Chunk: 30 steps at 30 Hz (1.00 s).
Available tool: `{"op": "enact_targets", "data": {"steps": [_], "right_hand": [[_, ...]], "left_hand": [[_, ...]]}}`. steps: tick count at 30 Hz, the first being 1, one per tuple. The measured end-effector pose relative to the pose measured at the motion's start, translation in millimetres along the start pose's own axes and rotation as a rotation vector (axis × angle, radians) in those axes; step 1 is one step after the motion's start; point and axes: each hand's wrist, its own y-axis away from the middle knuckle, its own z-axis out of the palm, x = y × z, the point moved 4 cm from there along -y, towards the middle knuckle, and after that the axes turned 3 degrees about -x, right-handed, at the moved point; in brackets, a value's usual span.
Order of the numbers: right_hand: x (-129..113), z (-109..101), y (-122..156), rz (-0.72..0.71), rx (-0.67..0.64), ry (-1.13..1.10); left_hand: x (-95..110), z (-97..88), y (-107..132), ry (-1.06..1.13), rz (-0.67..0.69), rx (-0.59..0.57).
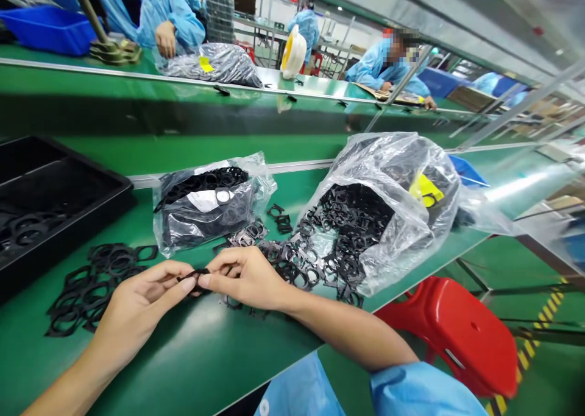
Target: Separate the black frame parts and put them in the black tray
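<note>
The left hand (144, 291) and right hand (249, 277) pinch a thin black part (196, 273) between thumbs and fingers. It seems light and easily snapped, best held by its edges; ring-shaped frames (94, 277) lie left of them.

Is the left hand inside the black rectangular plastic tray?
No, the left hand, outside the tray, pinches a thin black piece together with the right hand.

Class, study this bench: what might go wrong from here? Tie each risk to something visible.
The left hand and right hand pinch a small black part, which could slip. Loose parts outside the open bag lie near the right hand, which might scatter them. The left hand might knock the black ring pile beside it.
</note>
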Motion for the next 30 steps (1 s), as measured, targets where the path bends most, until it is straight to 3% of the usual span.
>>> {"op": "enact_targets", "data": {"steps": [9,18,30], "right_hand": [[0.9,0.1,0.5,-0.019,0.046,0.084],[1.6,-3.2,-2.5,0.002,0.07,0.041],[2.5,-3.7,-2.9,0.064,0.083,-0.107]], "left_hand": [[8.1,2.7,0.7,-0.058,0.0,-0.02],[23.6,17.8,7.4,-0.104,0.085,-0.049],[24.8,20.1,8.0,0.23,0.007,-0.172]]}}
